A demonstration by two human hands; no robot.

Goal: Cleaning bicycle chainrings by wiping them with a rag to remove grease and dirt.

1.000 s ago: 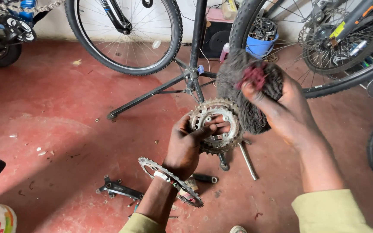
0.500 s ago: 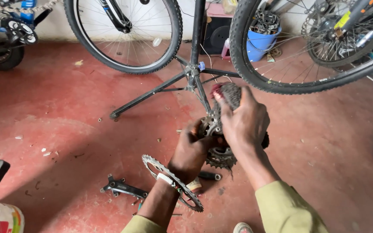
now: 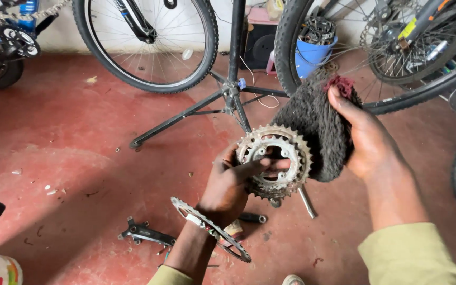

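Left hand point(image 3: 227, 187), centre of frame: fingers point(image 3: 254, 168) threaded through the middle opening of a toothed chainring set point(image 3: 274, 161), thumb across its face, clamped on it and holding it upright facing the camera. Looped round the left wrist, a larger thin chainring point(image 3: 209, 228), hanging tilted toward the bottom centre.

Right hand point(image 3: 368, 140), right of centre: fingers curled together round a dark, grimy rag point(image 3: 312, 124), thumb pressed along its upper edge beside a small red patch of cloth. Rag touching the right rim of the chainring set, bunched just beside and behind it.

Compared with half a second ago: right hand and rag no longer covering the sprocket face, now drawn off to the right and slightly up, leaving the teeth and inner arms fully exposed. Left hand's grip unchanged. Whole view shifted a little, the repair stand sitting further left than before.

Below the hands, on the red floor point(image 3: 80, 158): a black crank arm point(image 3: 146, 234) at lower left, a short black part and a slim metal rod just under the chainring set. Behind, upper centre, the black repair stand point(image 3: 228, 100) with splayed legs. Upper left, a bicycle wheel point(image 3: 146, 45); upper right, another tyre and a blue bucket point(image 3: 312, 55) filled with dark parts.
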